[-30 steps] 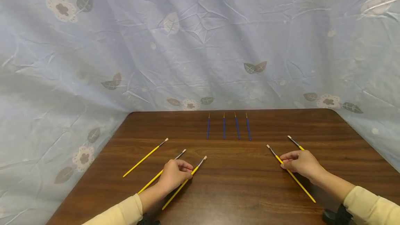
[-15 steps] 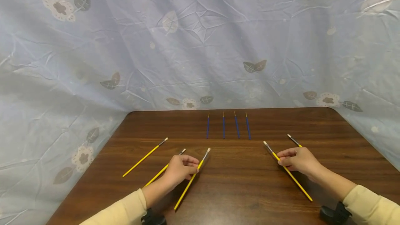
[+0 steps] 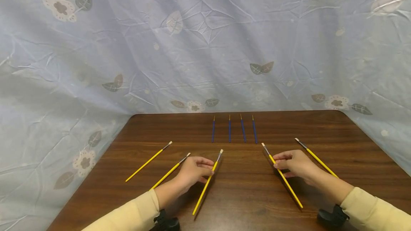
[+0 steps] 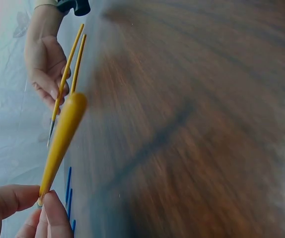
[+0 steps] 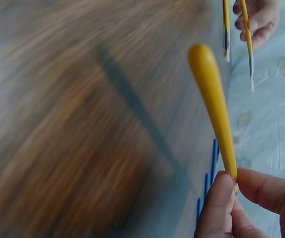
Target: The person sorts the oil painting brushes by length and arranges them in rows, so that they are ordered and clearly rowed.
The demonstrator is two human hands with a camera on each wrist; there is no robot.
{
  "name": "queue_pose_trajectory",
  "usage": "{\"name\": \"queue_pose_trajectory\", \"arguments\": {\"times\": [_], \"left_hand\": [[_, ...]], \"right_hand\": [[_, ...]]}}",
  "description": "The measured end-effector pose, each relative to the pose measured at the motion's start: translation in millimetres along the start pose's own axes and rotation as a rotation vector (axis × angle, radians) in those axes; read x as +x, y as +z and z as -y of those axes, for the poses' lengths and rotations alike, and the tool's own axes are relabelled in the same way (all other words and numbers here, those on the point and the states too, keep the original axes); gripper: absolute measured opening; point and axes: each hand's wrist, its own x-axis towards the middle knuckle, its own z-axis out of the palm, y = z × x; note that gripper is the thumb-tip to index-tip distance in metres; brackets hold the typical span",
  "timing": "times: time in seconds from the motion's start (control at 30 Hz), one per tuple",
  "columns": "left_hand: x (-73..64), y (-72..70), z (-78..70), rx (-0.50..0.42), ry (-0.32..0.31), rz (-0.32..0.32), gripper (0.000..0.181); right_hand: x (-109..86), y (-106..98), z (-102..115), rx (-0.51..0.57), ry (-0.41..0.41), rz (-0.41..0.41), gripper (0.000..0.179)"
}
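My left hand (image 3: 195,171) pinches a yellow-handled flat paintbrush (image 3: 205,188) between thumb and fingers, its pale bristles pointing away from me. In the left wrist view the handle end (image 4: 65,134) of that paintbrush looms close to the camera, above its shadow. On the other side, my right hand (image 3: 296,165) pinches a second yellow paintbrush (image 3: 287,184), tilted with bristles toward the table's middle. The right wrist view shows this handle (image 5: 213,99) held off the table, with thumb and fingertips at its far part.
Several thin blue brushes (image 3: 229,131) lie in a row near the back edge of the brown table (image 3: 179,127). Two more yellow paintbrushes lie on the left, one (image 3: 149,161) farther out and one (image 3: 167,175) beside my left hand. Another yellow paintbrush (image 3: 321,161) lies behind my right wrist.
Both hands have moved toward the middle, each carrying its paintbrush. The left paintbrush has risen from the table and turned more upright in view. The far right paintbrush shows more of its handle.
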Motion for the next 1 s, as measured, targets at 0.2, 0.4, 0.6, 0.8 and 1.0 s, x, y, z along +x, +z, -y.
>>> {"name": "queue_pose_trajectory", "arguments": {"times": [0.2, 0.4, 0.6, 0.8, 1.0], "left_hand": [[6.3, 10.9, 0.2, -0.037, -0.017, 0.030, 0.024], [13.9, 20.9, 2.2, -0.067, 0.003, 0.034, 0.024], [20.2, 28.5, 2.1, -0.070, 0.002, 0.023, 0.022], [25.8, 35.4, 3.2, -0.084, -0.001, 0.015, 0.025], [32.5, 42.5, 7.0, -0.092, -0.005, -0.001, 0.026]], "right_hand": [[1.5, 13, 10, 0.028, 0.006, 0.019, 0.040], [4.9, 25, 17, 0.048, 0.011, 0.035, 0.039], [9.6, 42, 24, 0.083, 0.024, 0.031, 0.038], [14.0, 56, 28, 0.104, 0.024, 0.016, 0.038], [16.4, 67, 29, 0.123, 0.033, 0.007, 0.035]]}}
